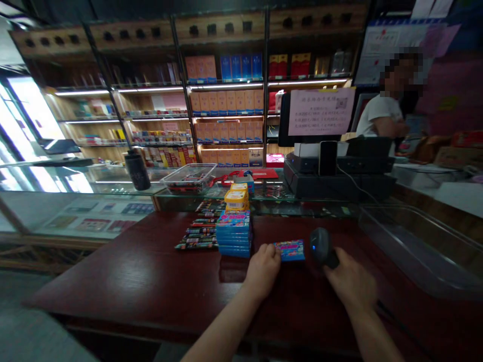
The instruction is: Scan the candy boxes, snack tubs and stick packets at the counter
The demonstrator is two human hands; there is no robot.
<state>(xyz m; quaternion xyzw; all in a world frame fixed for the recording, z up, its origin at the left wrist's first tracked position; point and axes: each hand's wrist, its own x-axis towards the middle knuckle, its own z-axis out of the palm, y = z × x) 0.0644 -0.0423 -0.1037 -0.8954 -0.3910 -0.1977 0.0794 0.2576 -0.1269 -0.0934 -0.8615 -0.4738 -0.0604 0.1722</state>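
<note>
The left hand (pixel 264 262) is ungloved, its back smooth and rounded, tapering to a narrower wrist; the left forearm (pixel 225 318) is bare and plain, thickening evenly toward the near edge of the desk (pixel 132 281). The right hand (pixel 350 279) is ungloved too, broad across the back, and joins a bare right forearm (pixel 372 332) of similar slim build; nails and finer skin detail are too blurred to tell.
</note>
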